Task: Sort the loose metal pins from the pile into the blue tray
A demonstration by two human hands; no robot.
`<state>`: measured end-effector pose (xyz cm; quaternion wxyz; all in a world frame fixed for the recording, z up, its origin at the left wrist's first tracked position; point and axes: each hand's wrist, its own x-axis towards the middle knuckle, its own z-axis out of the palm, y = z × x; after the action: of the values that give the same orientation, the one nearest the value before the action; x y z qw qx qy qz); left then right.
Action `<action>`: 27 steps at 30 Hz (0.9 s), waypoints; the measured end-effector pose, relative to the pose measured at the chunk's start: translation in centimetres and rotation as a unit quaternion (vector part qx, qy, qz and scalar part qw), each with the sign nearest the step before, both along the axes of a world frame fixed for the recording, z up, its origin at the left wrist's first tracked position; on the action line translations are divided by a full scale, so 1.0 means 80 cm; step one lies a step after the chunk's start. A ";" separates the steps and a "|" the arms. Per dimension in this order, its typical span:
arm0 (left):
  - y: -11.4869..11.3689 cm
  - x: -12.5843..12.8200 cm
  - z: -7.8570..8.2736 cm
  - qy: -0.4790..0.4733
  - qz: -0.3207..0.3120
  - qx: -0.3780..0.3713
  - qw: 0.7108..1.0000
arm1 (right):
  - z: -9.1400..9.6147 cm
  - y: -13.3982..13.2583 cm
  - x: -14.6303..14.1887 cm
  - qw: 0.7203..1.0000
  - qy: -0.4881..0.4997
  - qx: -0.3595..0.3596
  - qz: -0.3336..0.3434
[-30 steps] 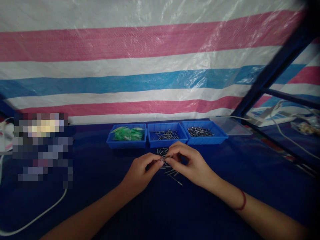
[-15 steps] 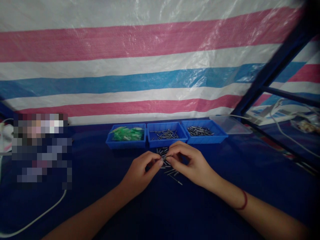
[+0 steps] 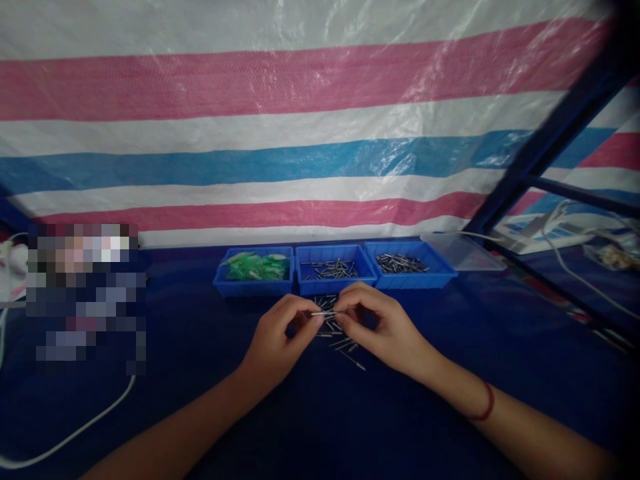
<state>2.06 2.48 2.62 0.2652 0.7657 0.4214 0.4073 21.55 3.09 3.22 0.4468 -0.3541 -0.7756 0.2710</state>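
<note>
My left hand (image 3: 280,337) and my right hand (image 3: 383,327) meet above a small heap of thin metal pins (image 3: 340,337) on the blue tabletop. Both pinch the ends of one thin metal pin (image 3: 324,313), held level between their fingertips. A red cord circles my right wrist. Just beyond my hands stand three blue trays: the left tray (image 3: 254,285) holds green plastic pieces, the middle tray (image 3: 334,283) holds loose metal pins, the right tray (image 3: 413,278) holds darker metal pins.
A white cable (image 3: 75,433) curves over the table at the lower left. A clear plastic lid (image 3: 465,252) lies right of the trays. A striped tarp hangs behind, and a blue frame post (image 3: 545,140) slants at the right.
My hands have risen slightly and the pin between them now lies level and shows more clearly. The trays and the heap have not moved.
</note>
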 end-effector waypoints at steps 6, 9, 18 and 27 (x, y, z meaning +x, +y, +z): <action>-0.001 -0.001 0.000 0.019 -0.005 0.016 1.000 | -0.001 0.011 0.005 0.997 -0.068 0.040 0.011; 0.001 -0.002 -0.001 0.056 0.021 0.021 0.998 | 0.007 0.032 0.035 0.985 -0.112 0.119 -0.063; -0.001 -0.002 -0.007 0.225 -0.088 0.090 0.966 | 0.012 0.080 0.138 0.832 -0.315 0.147 -0.432; -0.015 0.009 -0.011 0.313 -0.168 0.140 0.924 | 0.020 0.036 0.062 0.928 -0.252 0.177 -0.211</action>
<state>2.77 1.28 1.71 0.0749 0.9429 0.2870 0.1514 26.48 5.99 4.84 0.3391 -0.4813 -0.8052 -0.0699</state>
